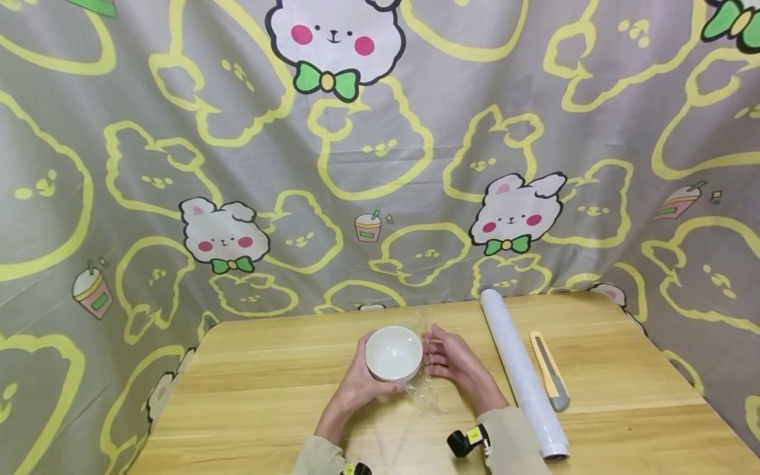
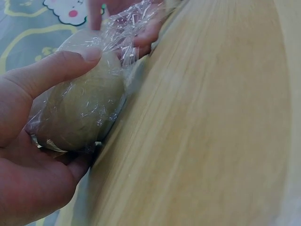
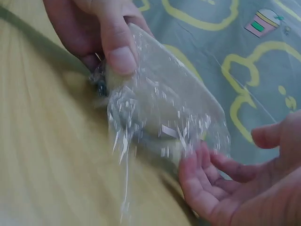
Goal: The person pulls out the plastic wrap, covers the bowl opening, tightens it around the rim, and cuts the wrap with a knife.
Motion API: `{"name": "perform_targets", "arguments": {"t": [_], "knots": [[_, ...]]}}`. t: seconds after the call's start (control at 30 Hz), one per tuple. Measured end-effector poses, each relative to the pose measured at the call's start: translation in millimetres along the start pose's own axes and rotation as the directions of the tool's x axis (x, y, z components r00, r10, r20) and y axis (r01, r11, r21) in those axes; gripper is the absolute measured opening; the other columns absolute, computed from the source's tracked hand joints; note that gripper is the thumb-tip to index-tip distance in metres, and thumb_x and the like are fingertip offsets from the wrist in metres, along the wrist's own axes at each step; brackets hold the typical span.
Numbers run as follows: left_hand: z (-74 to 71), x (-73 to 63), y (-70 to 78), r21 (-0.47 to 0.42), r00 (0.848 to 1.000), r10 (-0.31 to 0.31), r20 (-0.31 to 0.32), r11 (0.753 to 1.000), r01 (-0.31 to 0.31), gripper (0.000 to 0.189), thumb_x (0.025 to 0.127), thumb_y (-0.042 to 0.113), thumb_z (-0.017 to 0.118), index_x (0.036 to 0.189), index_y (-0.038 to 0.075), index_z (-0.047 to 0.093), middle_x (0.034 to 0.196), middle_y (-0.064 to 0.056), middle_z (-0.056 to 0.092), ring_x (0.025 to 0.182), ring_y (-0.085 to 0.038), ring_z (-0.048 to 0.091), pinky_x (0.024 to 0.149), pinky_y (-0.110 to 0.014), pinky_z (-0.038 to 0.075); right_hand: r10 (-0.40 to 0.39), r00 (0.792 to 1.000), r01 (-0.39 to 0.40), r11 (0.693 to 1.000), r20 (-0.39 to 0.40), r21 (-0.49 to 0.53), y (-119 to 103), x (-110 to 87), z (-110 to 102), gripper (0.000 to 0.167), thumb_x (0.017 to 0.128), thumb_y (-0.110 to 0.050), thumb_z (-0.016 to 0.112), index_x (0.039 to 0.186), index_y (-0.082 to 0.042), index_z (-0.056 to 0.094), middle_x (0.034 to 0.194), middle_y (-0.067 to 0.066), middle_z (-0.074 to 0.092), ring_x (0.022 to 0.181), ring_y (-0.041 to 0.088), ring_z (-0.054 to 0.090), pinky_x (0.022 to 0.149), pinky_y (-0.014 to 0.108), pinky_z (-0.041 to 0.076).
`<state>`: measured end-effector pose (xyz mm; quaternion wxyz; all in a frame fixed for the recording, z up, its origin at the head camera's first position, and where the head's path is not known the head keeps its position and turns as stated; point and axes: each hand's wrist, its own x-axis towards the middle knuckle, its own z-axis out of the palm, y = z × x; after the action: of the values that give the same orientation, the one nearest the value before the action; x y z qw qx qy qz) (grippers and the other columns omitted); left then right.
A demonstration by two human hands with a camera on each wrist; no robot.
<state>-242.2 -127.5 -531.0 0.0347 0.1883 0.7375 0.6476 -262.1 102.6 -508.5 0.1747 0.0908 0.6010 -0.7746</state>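
A white bowl (image 1: 394,354) is held over the table by my left hand (image 1: 360,384), thumb along its near side and fingers around the left and underneath. Clear cling film (image 2: 123,40) wraps the bowl's outside and bunches in creases on its right. My right hand (image 1: 454,361) is at that right side, its fingers (image 3: 200,176) touching the loose film and its thumb standing apart. In the right wrist view the film (image 3: 164,113) covers the bowl's wall, with a strand hanging below.
A long roll of cling film (image 1: 522,369) lies to the right of my right forearm. Beyond it lies a yellow and grey utility knife (image 1: 549,371). A patterned curtain (image 1: 380,158) hangs behind and at both sides of the wooden table (image 1: 261,376).
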Motion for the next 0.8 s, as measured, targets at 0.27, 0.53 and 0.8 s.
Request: {"name": "perform_targets", "arguments": {"t": [0.27, 0.53, 0.8], "knots": [[0.0, -2.2, 1.4, -0.008, 1.0, -0.002, 0.004, 1.0, 0.002, 0.114, 0.061, -0.007, 0.091, 0.154, -0.002, 0.025, 0.148, -0.028, 0.043, 0.132, -0.045, 0.048, 0.115, -0.055, 0.037, -0.063, 0.989, 0.061, 0.998, -0.136, -0.02, -3, 18.1, 9, 0.023, 0.103, -0.009, 0.058, 0.113, 0.011, 0.065, 0.073, 0.004, 0.063, 0.06, 0.009, 0.057, 0.053, 0.019, 0.05], [0.2, -1.0, 0.2, -0.019, 1.0, -0.006, 0.0, 1.0, 0.006, 0.114, 0.06, -0.007, 0.091, 0.154, -0.001, 0.026, 0.147, -0.025, 0.045, 0.131, -0.042, 0.048, 0.115, -0.054, 0.036, -0.103, 0.983, 0.094, 0.993, -0.149, -0.069, 7, 22.4, 12, 0.022, 0.1, -0.001, 0.056, 0.111, 0.016, 0.063, 0.065, 0.002, 0.055, 0.055, 0.007, 0.05, 0.046, 0.017, 0.044], [-0.9, -1.5, -0.8, -0.027, 1.0, -0.001, 0.002, 1.0, 0.001, 0.113, 0.061, -0.01, 0.091, 0.153, -0.001, 0.026, 0.147, -0.027, 0.044, 0.132, -0.044, 0.048, 0.115, -0.056, 0.035, -0.036, 0.991, 0.034, 0.999, -0.128, -0.021, -8, 19.7, 5, 0.055, 0.103, -0.011, 0.051, 0.15, 0.01, 0.031, 0.098, 0.016, 0.071, 0.075, 0.016, 0.069, 0.066, 0.03, 0.061]]}}
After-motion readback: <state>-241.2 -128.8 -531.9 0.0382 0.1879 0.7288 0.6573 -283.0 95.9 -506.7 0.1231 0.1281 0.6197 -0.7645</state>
